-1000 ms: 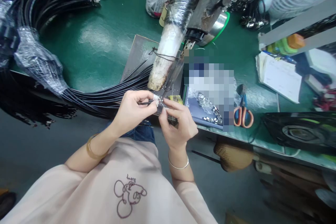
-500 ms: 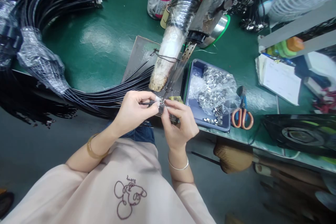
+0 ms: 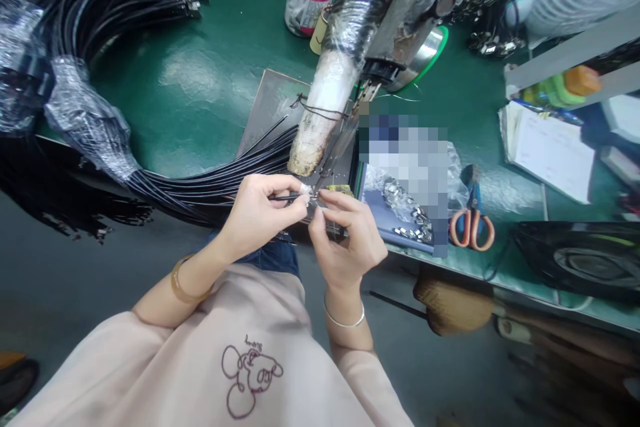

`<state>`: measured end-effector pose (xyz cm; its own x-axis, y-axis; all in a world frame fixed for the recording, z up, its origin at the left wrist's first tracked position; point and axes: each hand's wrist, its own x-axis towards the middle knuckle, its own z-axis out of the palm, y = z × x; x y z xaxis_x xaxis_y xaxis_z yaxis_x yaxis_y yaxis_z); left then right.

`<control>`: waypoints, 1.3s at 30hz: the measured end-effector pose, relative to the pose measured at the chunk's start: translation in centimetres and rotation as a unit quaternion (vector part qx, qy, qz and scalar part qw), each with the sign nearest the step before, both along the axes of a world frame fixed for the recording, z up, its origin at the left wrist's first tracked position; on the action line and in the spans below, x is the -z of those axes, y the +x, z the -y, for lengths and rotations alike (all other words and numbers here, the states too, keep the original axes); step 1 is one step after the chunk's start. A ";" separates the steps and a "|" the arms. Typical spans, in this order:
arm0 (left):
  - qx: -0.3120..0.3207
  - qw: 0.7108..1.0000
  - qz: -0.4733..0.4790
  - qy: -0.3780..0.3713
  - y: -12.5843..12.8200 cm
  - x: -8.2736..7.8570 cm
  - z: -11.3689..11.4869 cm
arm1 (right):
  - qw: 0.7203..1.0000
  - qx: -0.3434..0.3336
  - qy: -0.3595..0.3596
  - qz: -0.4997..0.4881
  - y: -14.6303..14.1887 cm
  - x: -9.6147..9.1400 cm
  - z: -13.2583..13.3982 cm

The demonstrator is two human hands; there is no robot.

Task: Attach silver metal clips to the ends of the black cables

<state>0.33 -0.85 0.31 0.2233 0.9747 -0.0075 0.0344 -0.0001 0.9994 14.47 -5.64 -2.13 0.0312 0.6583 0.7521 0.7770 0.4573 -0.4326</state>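
Observation:
My left hand (image 3: 265, 207) pinches a black cable (image 3: 284, 198) near its end, between thumb and forefinger. A small shiny piece shows at the fingertips, too small to make out. Facing it, my right hand (image 3: 347, 230) has its thumb and fingertips drawn together close to the cable end; what they hold is hidden. Just above both hands, a soldering iron (image 3: 343, 133) points down toward the cable end. Left of the iron hangs a pale-ended hose (image 3: 325, 93). A bundle of black cables (image 3: 210, 180) runs from the left to beneath the hose.
A yellowish sponge (image 3: 340, 189) lies beside my right fingers. To the right are a blue tray (image 3: 374, 208) of small metal parts, partly blurred out, and orange-handled cutters (image 3: 473, 223). A solder spool (image 3: 425, 57) and a clear cup (image 3: 305, 0) stand behind. Wrapped cables (image 3: 90, 113) lie left.
The whole view has shifted slightly, so things appear a little further right. My right thumb and forefinger look slightly further apart. My left hand keeps its pinch on the cable.

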 end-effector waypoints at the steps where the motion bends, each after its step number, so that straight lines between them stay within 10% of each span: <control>1: 0.006 1.000 -0.001 -0.006 0.0 0.1 0.0 | 1.000 -0.004 -0.002 0.004 0.1 0.0 0.0; 9: 0.052 0.997 -0.051 0.001 -0.4 0.6 0.7 | 0.993 -0.022 -0.107 -0.033 1.3 -1.8 1.8; 14: 0.140 0.952 -0.186 0.198 -1.6 1.4 2.5 | 0.989 0.101 -0.066 -0.083 2.9 -3.2 3.8; 19: 0.034 0.865 -0.338 0.370 -2.6 2.6 3.6 | 0.966 0.153 -0.164 0.131 4.6 -3.2 2.5; 24: 0.007 0.830 -0.419 0.368 -2.2 3.3 1.0 | 0.929 0.169 -0.209 0.256 4.7 -2.5 1.0; 34: -0.018 0.889 -0.341 0.304 -1.5 3.6 -4.7 | 0.869 0.192 -0.335 0.310 4.0 -3.0 0.3; 39: -0.060 0.899 -0.303 0.312 -1.7 3.8 -4.6 | 0.922 0.125 -0.312 0.190 3.5 -3.2 0.1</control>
<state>-1.40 3.75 -3.51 0.2543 0.8485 0.4640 0.6095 -0.5131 0.6043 18.00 -5.76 1.05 0.0530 0.9745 0.2180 0.9744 -0.0027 -0.2248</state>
